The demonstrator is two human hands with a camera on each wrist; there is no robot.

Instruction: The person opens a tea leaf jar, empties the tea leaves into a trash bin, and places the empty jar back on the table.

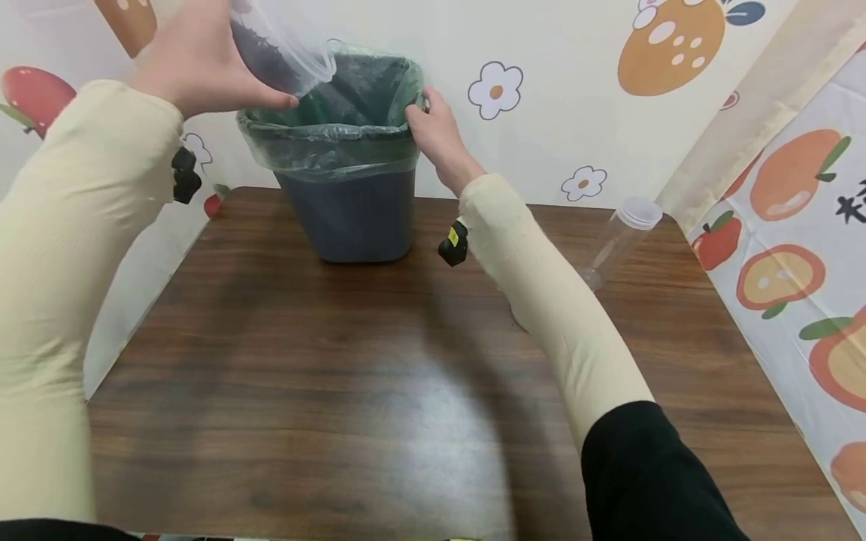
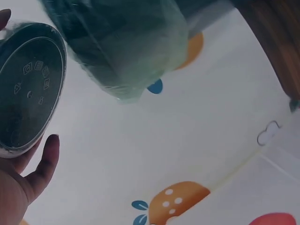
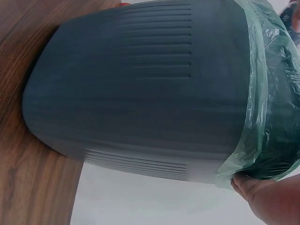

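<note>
A dark grey trash bin (image 1: pixel 352 214) stands upright at the far side of the table, lined with a thin green plastic bag (image 1: pixel 331 146) folded over its rim. My left hand (image 1: pixel 196 68) grips a clear round plastic container (image 1: pixel 271 56) with dark contents, tilted with its rim toward the bin's mouth. In the left wrist view, the round base (image 2: pixel 33 89) of this container shows small moulded marks. At the bin's right side, my right hand (image 1: pixel 441 135) pinches the rim and the bag over it; the right wrist view shows the fingers against the bag's edge.
A clear jar (image 1: pixel 622 233) with a white lid stands toward the table's back right, partly behind my right forearm. The brown wooden table (image 1: pixel 304 398) ends at a fruit-and-flower patterned cloth (image 1: pixel 541 113) behind it and at both sides.
</note>
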